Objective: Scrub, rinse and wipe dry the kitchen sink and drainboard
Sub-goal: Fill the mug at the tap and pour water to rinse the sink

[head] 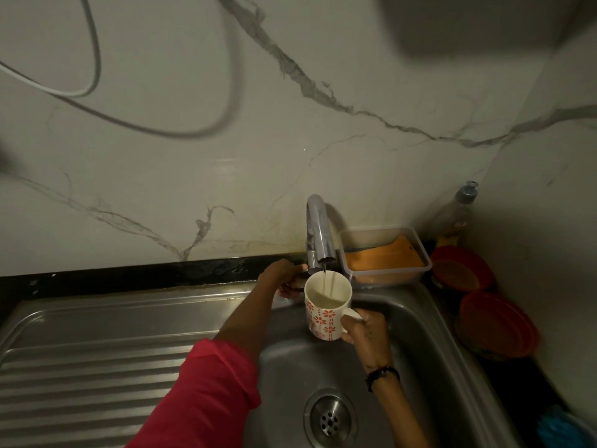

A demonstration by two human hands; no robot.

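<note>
From the head view, the right hand [363, 328] has its fingers curled round the handle of a patterned mug [326, 313] under the running tap [318, 234]. The left hand [284, 278] grips the tap lever at 10 o'clock of the mug. The steel sink [416, 321] and drainboard [97, 344] look rigid and slippery when wet; the filling mug is fragile and best held by its handle. No writing is legible.

A pale marble wall [323, 163] with grey veins is rising behind the bench, meeting a second wall [555, 202] in the right corner. A black strip [129, 275] is running along the wall's foot. A white cord [93, 59] is looping across the upper left. Dim light is leaving the corner shadowed.
</note>
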